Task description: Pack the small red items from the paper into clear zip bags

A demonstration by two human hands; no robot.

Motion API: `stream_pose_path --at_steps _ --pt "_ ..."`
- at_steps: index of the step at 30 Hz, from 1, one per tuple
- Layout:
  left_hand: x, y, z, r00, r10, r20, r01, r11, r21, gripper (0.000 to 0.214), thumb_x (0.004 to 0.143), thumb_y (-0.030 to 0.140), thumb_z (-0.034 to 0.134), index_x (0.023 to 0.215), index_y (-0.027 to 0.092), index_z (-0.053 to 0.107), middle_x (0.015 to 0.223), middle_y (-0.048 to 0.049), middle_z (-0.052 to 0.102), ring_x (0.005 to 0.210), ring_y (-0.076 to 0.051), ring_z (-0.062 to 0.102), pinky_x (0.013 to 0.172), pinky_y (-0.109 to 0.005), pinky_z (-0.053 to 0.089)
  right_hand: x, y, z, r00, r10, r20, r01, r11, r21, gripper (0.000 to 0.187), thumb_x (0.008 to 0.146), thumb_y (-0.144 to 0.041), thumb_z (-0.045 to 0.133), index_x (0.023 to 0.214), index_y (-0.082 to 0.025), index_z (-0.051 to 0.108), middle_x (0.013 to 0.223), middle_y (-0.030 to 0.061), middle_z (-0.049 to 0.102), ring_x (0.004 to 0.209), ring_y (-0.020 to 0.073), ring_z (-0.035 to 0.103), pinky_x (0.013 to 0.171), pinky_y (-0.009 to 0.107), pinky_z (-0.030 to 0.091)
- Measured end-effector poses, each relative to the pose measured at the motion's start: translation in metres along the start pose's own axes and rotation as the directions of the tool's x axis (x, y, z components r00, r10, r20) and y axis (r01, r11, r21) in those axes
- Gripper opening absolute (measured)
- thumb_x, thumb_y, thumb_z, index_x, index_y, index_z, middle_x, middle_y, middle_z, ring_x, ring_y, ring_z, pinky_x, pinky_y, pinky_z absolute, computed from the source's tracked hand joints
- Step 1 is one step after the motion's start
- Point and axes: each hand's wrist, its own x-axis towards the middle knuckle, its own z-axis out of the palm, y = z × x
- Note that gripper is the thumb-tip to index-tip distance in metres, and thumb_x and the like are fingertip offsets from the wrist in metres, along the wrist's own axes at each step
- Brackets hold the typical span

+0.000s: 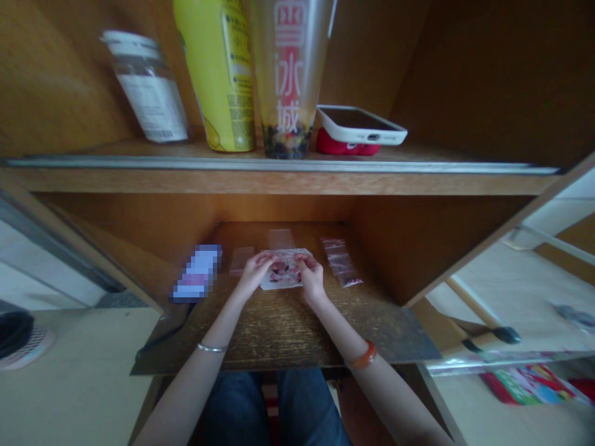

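Both my hands rest on a dark wooden desktop [279, 328] under a shelf. My left hand [254, 274] and my right hand [310, 277] grip opposite sides of a clear plastic packet [283, 270] holding something pink-red on white. A small clear bag [341, 262] with red contents lies to the right of my right hand. Two flat clear sachets [242, 260] [281, 239] lie just beyond my hands. A thin silver bangle [212, 348] circles my left wrist, and an orange bangle [363, 355] circles my right.
A pixelated, blurred box [198, 272] lies left of my hands. On the shelf [279, 176] above stand a label-wrapped jar [146, 87], a yellow bottle [218, 74], a printed plastic cup [288, 74], and a white-cased phone [360, 125] on a red object [346, 145].
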Motion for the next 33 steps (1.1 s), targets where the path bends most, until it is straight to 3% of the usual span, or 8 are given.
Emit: stream_pose_path --at_steps 6,16,25,33 --pt "-0.0016 0.0002 -0.0005 0.997 0.041 0.062 -0.043 0.998 0.036 0.036 0.058 0.046 0.078 0.074 0.016 0.067 0.072 -0.0023 0.068 0.066 -0.016 0.063 0.067 -0.027 0.05 -0.0044 0.0003 0.0034 0.998 -0.006 0.067 0.008 0.999 -0.033 0.029 0.064 -0.042 0.068 0.078 -0.017 0.067 0.079 0.0046 0.069 0.066 0.016 0.059 0.052 0.024 0.042" --pt "-0.0017 -0.0028 -0.0043 0.99 0.099 0.1 -0.112 0.984 0.136 0.032 0.066 0.044 0.073 0.077 0.015 0.068 0.077 -0.0047 0.071 0.072 -0.019 0.066 0.071 -0.031 0.053 -0.0063 -0.0024 0.0042 0.995 0.011 0.099 -0.011 1.0 -0.005 0.025 0.065 -0.04 0.068 0.075 -0.017 0.066 0.072 0.0024 0.067 0.067 0.0156 0.059 0.053 0.023 0.041" --pt "-0.0033 -0.0018 -0.0044 0.98 0.158 0.119 -0.182 0.954 0.237 0.026 0.07 0.041 0.069 0.073 0.015 0.068 0.07 -0.0045 0.07 0.067 -0.019 0.064 0.062 -0.028 0.052 -0.0059 -0.0026 0.0042 0.995 -0.023 0.095 0.022 1.0 0.013 0.026 0.064 -0.04 0.068 0.074 -0.017 0.064 0.069 0.0026 0.065 0.064 0.0151 0.058 0.054 0.024 0.042" --pt "-0.0037 -0.0008 -0.0049 0.983 0.144 0.111 -0.165 0.961 0.221 0.025 0.07 0.039 0.069 0.077 0.015 0.068 0.077 -0.0056 0.071 0.073 -0.02 0.065 0.068 -0.03 0.053 -0.0065 -0.0062 0.0041 0.989 0.02 0.146 -0.018 1.0 -0.013 0.026 0.064 -0.04 0.068 0.075 -0.016 0.066 0.066 0.0016 0.064 0.062 0.0144 0.057 0.051 0.023 0.04"
